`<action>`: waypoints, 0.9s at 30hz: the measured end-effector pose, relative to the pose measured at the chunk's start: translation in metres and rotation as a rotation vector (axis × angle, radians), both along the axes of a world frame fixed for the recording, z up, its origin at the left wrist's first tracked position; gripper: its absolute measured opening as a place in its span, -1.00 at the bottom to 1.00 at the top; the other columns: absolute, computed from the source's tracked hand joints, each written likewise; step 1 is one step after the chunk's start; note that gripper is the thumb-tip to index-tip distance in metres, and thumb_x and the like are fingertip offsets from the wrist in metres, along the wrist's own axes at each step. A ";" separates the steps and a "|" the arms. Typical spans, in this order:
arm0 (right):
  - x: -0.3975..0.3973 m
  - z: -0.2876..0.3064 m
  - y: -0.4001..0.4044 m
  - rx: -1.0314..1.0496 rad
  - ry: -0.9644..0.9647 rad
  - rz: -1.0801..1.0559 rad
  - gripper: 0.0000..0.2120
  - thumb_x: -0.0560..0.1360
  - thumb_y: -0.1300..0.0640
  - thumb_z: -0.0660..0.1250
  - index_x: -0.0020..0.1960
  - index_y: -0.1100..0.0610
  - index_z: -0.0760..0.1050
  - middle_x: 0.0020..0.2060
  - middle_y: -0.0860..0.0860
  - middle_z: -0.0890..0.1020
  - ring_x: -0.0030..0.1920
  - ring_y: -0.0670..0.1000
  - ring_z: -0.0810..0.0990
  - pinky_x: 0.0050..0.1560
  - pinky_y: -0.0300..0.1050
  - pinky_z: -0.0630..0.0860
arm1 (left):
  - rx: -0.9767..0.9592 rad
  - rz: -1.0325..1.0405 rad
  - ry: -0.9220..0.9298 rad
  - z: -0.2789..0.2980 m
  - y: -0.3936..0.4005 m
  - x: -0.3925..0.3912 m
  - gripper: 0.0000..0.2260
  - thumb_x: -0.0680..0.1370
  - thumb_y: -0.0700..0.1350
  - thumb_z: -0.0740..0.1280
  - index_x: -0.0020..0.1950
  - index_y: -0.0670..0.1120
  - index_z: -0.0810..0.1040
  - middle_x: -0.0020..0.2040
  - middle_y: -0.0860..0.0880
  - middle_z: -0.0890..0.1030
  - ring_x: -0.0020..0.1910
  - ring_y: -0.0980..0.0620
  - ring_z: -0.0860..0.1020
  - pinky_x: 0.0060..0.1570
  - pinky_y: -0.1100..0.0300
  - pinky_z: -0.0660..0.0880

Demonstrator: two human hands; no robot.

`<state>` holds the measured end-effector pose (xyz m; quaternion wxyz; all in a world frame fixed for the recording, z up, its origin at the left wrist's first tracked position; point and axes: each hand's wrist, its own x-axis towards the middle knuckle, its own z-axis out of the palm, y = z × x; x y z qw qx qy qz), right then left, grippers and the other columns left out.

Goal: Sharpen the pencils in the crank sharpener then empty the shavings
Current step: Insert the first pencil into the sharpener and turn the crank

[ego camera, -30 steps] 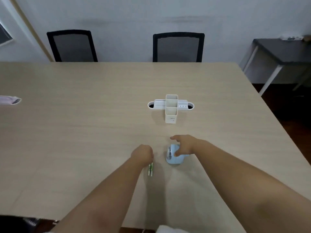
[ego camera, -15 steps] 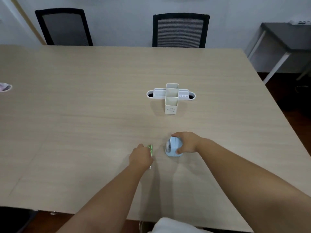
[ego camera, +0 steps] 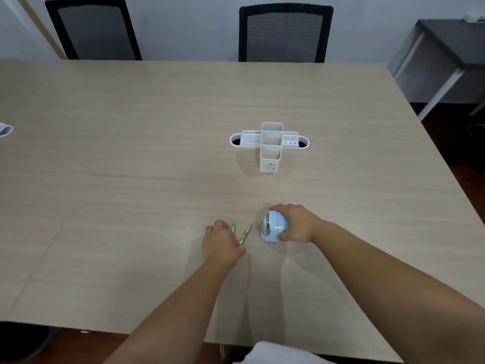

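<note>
On the pale wooden table (ego camera: 131, 166), two green pencils (ego camera: 244, 235) are lying just left of the light-blue rounded crank sharpener (ego camera: 274, 228); the white plastic cross-shaped desk organiser (ego camera: 270, 145) is standing behind them, well apart.

Lower centre: right hand (ego camera: 295, 224) wrapped around the blue sharpener (ego camera: 273, 227); left hand (ego camera: 223, 244) on two green pencils (ego camera: 242, 235) just beside it, narrow gap between.
Centre: white desk organizer (ego camera: 270, 147) stands upright, blocking the far reach.
Left half: open table (ego camera: 105, 166).
</note>
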<state>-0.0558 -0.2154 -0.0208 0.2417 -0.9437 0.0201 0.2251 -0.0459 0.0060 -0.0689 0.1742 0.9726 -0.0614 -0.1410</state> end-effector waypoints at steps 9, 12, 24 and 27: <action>-0.002 -0.003 -0.001 0.008 -0.017 0.018 -0.23 0.27 0.02 0.45 0.40 -0.08 0.20 0.16 0.10 0.45 0.19 0.15 0.38 0.19 0.04 0.42 | 0.175 -0.088 -0.074 -0.002 0.000 -0.001 -0.72 0.36 0.13 0.33 -0.06 0.02 0.68 0.17 0.10 0.41 0.14 -0.03 0.32 0.05 0.13 0.41; -0.003 -0.002 0.000 0.007 -0.019 0.017 -0.23 0.27 0.02 0.45 0.40 -0.07 0.19 0.16 0.10 0.45 0.19 0.15 0.37 0.19 0.03 0.41 | 0.077 -0.086 -0.084 0.000 -0.002 -0.009 -0.76 0.33 0.12 0.35 -0.15 0.01 0.67 0.10 0.12 0.49 0.12 -0.02 0.38 0.04 0.13 0.40; -0.006 -0.004 0.002 -0.001 -0.030 0.006 -0.24 0.30 0.04 0.42 0.42 -0.04 0.16 0.18 0.11 0.46 0.18 0.17 0.39 0.18 0.01 0.40 | -0.551 -0.051 0.120 0.018 0.024 0.000 -0.78 0.42 -0.23 0.47 0.04 -0.06 0.67 -0.18 0.00 0.67 -0.33 0.22 0.55 -0.14 0.39 0.51; -0.007 -0.006 0.002 -0.005 -0.044 0.014 -0.25 0.30 0.05 0.42 0.42 -0.03 0.17 0.18 0.12 0.46 0.18 0.19 0.40 0.19 0.01 0.39 | -0.503 -0.154 0.067 0.021 0.024 0.011 -0.82 0.44 -0.23 0.44 0.02 -0.06 0.69 -0.15 0.01 0.67 -0.19 0.07 0.61 -0.03 0.19 0.54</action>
